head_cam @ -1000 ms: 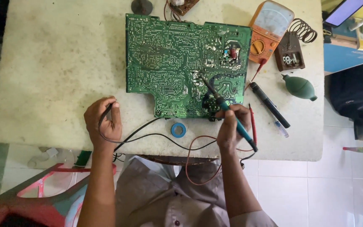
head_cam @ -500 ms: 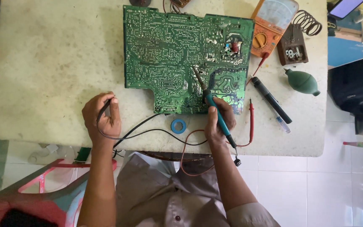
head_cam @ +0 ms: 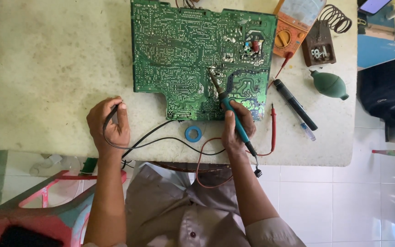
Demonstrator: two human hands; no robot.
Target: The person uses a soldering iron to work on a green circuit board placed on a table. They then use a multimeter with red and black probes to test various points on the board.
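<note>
View from above of a worn, stained white table (head_cam: 46,68) standing on a pale tiled floor, with a red and pink plastic chair (head_cam: 33,206) at the lower left. A large green circuit board (head_cam: 184,59) lies solder side up against the table's far edge, near the middle. Toward the far right corner sit an orange multimeter (head_cam: 293,23), a small brown stand with a coiled holder (head_cam: 321,43) and a green rubber blower bulb (head_cam: 329,84); a black pen-shaped tool (head_cam: 294,104) lies just right of the board. A blue tape roll (head_cam: 193,133) rests near the front edge. The left hand (head_cam: 110,126), fingers curled narrowly, pinches a black cable (head_cam: 161,139) (the cable loops back under the palm) near the front edge. The right hand (head_cam: 236,128) is closed around a teal-handled soldering iron (head_cam: 232,114), its tip touching the board's lower right area. Compared with the frame one second ago, the right hand has moved left and the iron now leans farther onto the board.
</note>
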